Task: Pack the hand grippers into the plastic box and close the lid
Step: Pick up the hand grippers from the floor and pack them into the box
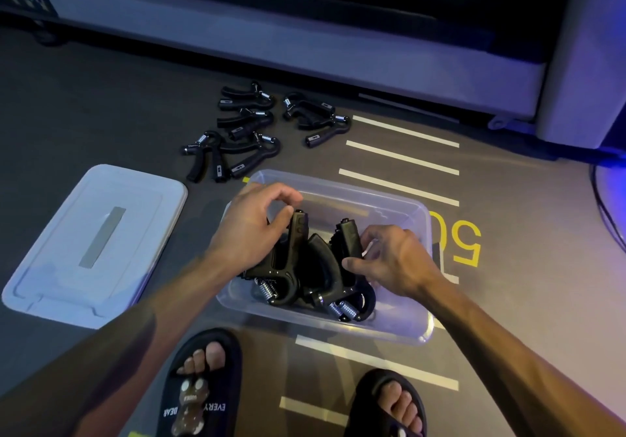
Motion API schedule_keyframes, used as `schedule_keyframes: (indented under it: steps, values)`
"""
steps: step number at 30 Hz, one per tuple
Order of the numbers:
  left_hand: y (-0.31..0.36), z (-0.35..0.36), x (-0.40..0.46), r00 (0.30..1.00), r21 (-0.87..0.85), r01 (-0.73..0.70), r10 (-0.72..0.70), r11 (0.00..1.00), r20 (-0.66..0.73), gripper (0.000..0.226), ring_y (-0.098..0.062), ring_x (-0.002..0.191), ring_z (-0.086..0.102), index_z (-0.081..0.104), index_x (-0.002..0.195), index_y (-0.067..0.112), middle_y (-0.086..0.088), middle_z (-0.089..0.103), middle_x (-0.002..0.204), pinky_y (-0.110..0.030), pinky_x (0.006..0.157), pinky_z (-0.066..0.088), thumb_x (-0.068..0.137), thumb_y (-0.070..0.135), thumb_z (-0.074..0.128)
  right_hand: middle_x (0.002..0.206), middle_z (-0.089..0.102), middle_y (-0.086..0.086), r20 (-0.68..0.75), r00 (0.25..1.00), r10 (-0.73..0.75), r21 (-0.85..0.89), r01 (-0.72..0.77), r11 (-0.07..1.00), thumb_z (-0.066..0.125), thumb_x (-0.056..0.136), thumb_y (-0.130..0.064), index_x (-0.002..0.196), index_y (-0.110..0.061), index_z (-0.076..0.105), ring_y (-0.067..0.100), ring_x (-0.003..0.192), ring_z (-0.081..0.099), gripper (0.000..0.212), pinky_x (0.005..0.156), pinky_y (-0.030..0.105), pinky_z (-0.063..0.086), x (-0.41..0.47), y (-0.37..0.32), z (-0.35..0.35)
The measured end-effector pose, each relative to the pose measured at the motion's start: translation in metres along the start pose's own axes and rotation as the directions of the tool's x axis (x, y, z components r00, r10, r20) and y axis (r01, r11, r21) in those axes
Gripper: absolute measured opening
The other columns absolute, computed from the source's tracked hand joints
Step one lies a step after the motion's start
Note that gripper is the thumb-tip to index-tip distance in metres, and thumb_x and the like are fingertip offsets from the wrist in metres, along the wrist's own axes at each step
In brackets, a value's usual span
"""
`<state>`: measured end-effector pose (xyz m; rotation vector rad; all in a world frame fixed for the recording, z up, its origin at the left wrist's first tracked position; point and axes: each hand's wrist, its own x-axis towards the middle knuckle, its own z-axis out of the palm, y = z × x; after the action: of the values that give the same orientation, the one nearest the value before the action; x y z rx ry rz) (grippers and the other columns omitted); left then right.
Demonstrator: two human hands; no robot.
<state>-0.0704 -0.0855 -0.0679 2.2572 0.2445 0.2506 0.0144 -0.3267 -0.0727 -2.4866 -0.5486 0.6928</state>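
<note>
Both hands: left (252, 225), right (389, 257), each pinching black spring-loaded hand grippers (305, 267) in clear plastic box (420, 331) | risk, I judge: upright handles block translucent lid (95, 243).

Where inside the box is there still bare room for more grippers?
The plastic box has bare floor along its far wall and far right corner. Its near half is crowded with packed grippers, where the left hand and right hand work.
</note>
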Motion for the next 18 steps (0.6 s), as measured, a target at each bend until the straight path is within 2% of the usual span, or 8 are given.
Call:
schedule_keyframes:
  steps: [3,6,9,18]
  values:
    - [-0.01,0.002,-0.003,0.999,0.063,-0.029,0.031,0.998,-0.03,0.02,-0.009,0.12,0.047,0.07,0.109,0.027,0.026,0.063,0.106,-0.043,0.109,0.039,0.093,0.014,0.068,0.073,0.074,0.0,0.0,1.0,0.005,-0.079,-0.005,0.997,0.08,0.072,-0.05,0.078,-0.021,0.057,0.023,0.075,0.069,0.037,0.072,0.037,0.056,0.0,-0.003,0.006]
    - [-0.018,0.003,-0.006,0.998,0.101,-0.021,0.028,0.995,-0.065,0.022,-0.01,0.122,0.043,0.07,0.109,0.028,0.022,0.062,0.107,-0.038,0.109,0.032,0.092,0.013,0.069,0.078,0.073,0.003,-0.012,0.999,0.042,-0.123,-0.043,0.992,0.078,0.075,-0.048,0.08,-0.018,0.058,0.025,0.076,0.067,0.037,0.068,0.035,0.055,-0.001,-0.007,0.007]
    - [-0.022,0.004,-0.009,0.998,0.112,-0.004,0.011,0.994,-0.059,0.022,-0.009,0.124,0.04,0.069,0.108,0.03,0.019,0.065,0.109,-0.033,0.106,0.026,0.092,0.014,0.068,0.08,0.073,0.005,-0.014,0.997,0.073,-0.106,-0.074,0.992,0.077,0.078,-0.047,0.085,-0.014,0.061,0.025,0.075,0.067,0.037,0.065,0.034,0.054,-0.002,-0.009,0.008]
    - [-0.029,0.006,-0.01,0.999,0.159,-0.02,0.026,0.987,-0.038,0.023,-0.006,0.124,0.036,0.069,0.108,0.031,0.022,0.065,0.108,-0.033,0.105,0.023,0.092,0.015,0.068,0.077,0.074,0.004,0.0,0.996,0.092,-0.05,-0.092,0.994,0.079,0.079,-0.045,0.088,-0.013,0.064,0.023,0.072,0.07,0.037,0.067,0.036,0.057,-0.004,-0.013,0.01]
